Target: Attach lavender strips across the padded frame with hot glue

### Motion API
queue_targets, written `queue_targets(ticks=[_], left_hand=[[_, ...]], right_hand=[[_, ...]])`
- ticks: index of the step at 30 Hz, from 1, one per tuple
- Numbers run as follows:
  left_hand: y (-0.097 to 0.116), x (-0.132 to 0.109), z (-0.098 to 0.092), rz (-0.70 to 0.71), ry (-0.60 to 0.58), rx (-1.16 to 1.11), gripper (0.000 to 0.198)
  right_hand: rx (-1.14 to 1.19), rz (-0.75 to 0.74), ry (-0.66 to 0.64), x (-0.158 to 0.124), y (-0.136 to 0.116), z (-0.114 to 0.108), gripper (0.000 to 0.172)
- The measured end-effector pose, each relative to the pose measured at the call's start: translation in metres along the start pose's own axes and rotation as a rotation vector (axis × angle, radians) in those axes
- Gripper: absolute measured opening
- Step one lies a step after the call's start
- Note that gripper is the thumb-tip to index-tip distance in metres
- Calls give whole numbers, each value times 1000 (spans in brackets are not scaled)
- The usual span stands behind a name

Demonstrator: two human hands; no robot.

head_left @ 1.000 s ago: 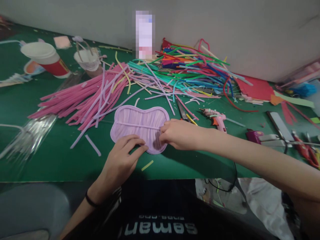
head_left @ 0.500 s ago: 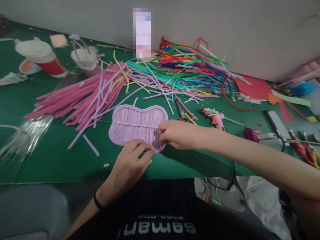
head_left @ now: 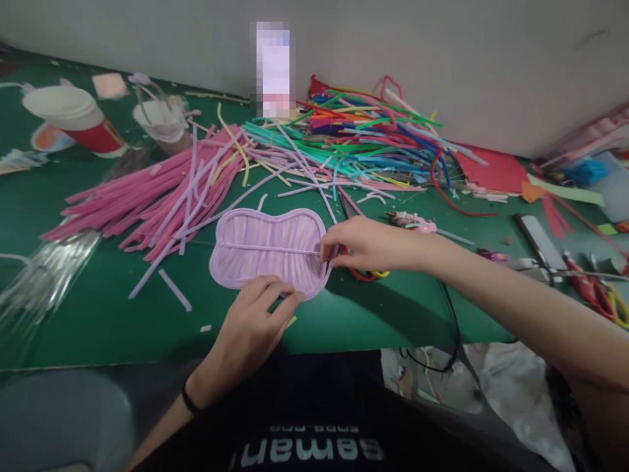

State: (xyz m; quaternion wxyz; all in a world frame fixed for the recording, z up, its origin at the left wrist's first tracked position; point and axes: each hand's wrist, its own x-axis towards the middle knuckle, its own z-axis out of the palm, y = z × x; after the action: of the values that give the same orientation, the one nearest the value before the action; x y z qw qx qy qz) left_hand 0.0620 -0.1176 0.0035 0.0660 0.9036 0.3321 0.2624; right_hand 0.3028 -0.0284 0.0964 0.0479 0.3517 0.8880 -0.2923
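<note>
A lilac panel [head_left: 268, 265] of side-by-side pipe cleaners, with a wavy rim and a strip across its middle, lies flat on the green table. My left hand [head_left: 258, 311] grips the panel's lower edge, fingers on top and thumb at the lower right rim. At the right edge, my right hand [head_left: 351, 246] has its fingertips pinched on a lilac pipe cleaner [head_left: 329, 267] by the rim; its exact hold is partly hidden. Scissors [head_left: 361, 274] with red and yellow handles lie partly under my right hand. Behind that wrist is a glue gun [head_left: 415, 223].
Pink pipe cleaners [head_left: 147, 190] fan out at the left, and a multicoloured heap [head_left: 373, 137] lies at the back. A paper cup [head_left: 93, 124] and a small basket [head_left: 160, 121] stand at back left. A blurred phone-like screen [head_left: 275, 72] stands against the wall. Pliers [head_left: 590, 282] lie right.
My right hand has shifted slightly right and up, from the middle strip's end to the panel's right rim. The scissors' handles show more now. My left hand stays on the lower edge.
</note>
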Motion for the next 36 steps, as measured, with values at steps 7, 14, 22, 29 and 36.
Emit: queue_targets(ticks=[7, 14, 22, 29, 36], left_hand=[[-2, -2, 2, 10, -6, -17, 25], [-1, 2, 1, 6, -17, -23, 22], [-2, 2, 0, 10, -40, -19, 22], [8, 10, 1, 33, 4, 23, 32], [12, 16, 4, 8, 23, 59, 24]], right_hand=[[-73, -7, -29, 19, -1, 4, 15], [-106, -6, -33, 25, 5, 8, 15], [-107, 2, -3, 22, 13, 16, 10], [-140, 19, -21, 25, 9, 16, 10], [-158, 15, -9, 24, 9, 13, 10]])
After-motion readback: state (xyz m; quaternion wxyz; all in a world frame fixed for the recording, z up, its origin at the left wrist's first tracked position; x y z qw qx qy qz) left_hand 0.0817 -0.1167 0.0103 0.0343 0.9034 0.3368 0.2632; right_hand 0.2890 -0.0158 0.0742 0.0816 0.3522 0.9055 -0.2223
